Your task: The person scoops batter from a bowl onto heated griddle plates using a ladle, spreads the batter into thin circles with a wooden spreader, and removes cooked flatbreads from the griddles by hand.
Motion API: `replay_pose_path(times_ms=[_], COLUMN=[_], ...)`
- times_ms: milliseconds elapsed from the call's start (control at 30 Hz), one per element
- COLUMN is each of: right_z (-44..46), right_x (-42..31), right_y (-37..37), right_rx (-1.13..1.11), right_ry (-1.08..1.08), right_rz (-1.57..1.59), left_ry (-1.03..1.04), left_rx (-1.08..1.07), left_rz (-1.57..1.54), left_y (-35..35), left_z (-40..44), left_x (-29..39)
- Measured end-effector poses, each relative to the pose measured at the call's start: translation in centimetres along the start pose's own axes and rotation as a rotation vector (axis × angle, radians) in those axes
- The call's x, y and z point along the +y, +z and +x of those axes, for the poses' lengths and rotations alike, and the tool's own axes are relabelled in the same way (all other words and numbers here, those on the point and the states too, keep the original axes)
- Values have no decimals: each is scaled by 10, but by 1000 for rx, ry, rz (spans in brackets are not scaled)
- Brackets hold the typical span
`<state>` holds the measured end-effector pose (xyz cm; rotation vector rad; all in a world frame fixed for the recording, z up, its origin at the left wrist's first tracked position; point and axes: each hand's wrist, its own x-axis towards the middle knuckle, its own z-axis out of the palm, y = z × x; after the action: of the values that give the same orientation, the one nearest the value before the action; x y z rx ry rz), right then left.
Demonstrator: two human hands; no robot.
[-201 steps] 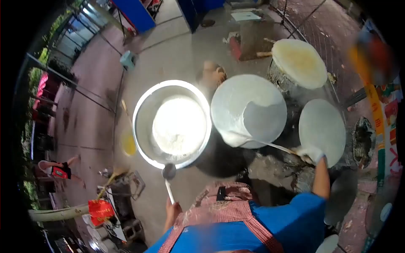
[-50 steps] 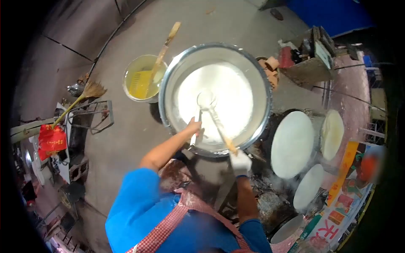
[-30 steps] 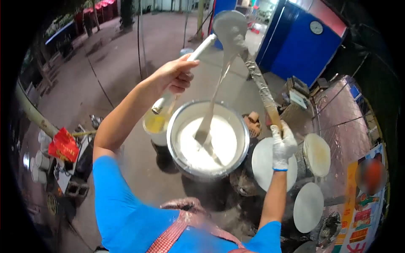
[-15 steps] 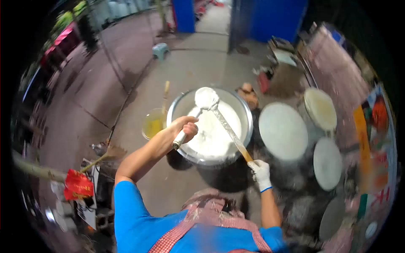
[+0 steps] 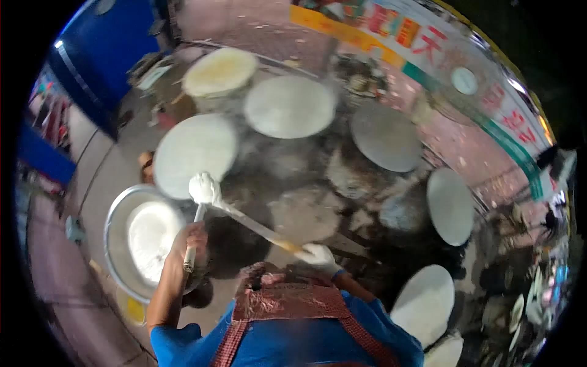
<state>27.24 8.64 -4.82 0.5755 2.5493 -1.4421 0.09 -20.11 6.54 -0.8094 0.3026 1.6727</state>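
My bare left hand (image 5: 188, 237) is closed around the handle of a ladle (image 5: 197, 219), whose bowl is heaped with thick white batter (image 5: 203, 188). In a white glove, my right hand (image 5: 318, 257) grips the wooden end of a long flat stick (image 5: 257, 228). The stick's far end is coated white and meets the batter at the ladle. Both tools are held up near the lower edge of a round pale griddle (image 5: 194, 156). To the left stands a large metal basin (image 5: 111, 244) with more white batter inside.
More round griddles curve around to the right: a pale one (image 5: 290, 107), a yellowish one (image 5: 220, 70), a grey one (image 5: 386, 136) and others farther round. Haze hangs between them. A small bowl with yellow liquid (image 5: 134, 311) sits by the basin. A printed banner (image 5: 465, 79) runs behind.
My view and body have turned right. Both hands have carried the batter-filled ladle and the stick from over the basin to beside the nearest griddle.
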Motion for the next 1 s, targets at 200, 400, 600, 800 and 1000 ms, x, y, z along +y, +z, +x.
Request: replay_pose_path(times_ms=[200, 400, 600, 800, 1000], right_z=[-141, -146, -31, 5, 81], right_x=[115, 122, 109, 171, 179], right_y=[-96, -240, -301, -321, -329], right_rx=[516, 1058, 1152, 1173, 1236], right_ry=[458, 724, 380, 500, 366], right_rz=[-165, 145, -317, 288, 553], left_ry=[-446, -267, 105, 1097, 1046], left_rx=[-292, -129, -99, -12, -75], left_rz=[-82, 860, 1485, 2527, 2631], left_y=[115, 270, 347, 339, 365], left_z=[193, 372, 517, 612, 605], left_x=[-100, -160, -218, -187, -179])
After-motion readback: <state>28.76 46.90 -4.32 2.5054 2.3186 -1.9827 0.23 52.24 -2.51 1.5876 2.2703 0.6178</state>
